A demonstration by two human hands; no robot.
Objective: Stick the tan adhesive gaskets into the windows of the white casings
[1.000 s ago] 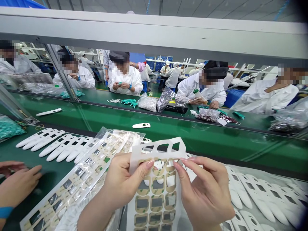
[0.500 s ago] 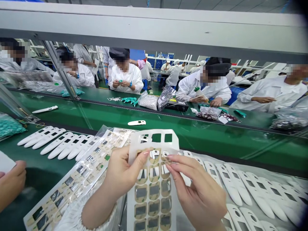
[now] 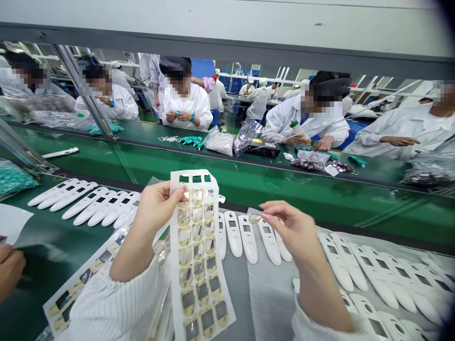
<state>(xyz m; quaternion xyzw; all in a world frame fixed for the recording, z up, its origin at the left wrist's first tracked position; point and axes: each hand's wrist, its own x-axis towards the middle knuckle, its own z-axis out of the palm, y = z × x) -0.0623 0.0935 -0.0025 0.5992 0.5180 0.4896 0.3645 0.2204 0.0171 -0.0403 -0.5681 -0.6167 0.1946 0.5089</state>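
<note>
Left hand (image 3: 159, 204) is pinching a die-cut adhesive sheet (image 3: 197, 246) near its upper left edge, rounded tan-rimmed windows showing. Right hand (image 3: 292, 226) is pinching a small translucent sticker (image 3: 253, 217), a gap separating it from the sheet. Smooth white elongated casings (image 3: 248, 244) are lying behind.

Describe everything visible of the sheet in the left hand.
The white sheet is long, narrow and paper-like, bearing three columns of tan, rounded, windowed frames; three bare cutouts cross its top. It slopes, top end farther away, the left hand pinching its upper left edge. Whether its lower end rests on anything is unclear.
</note>
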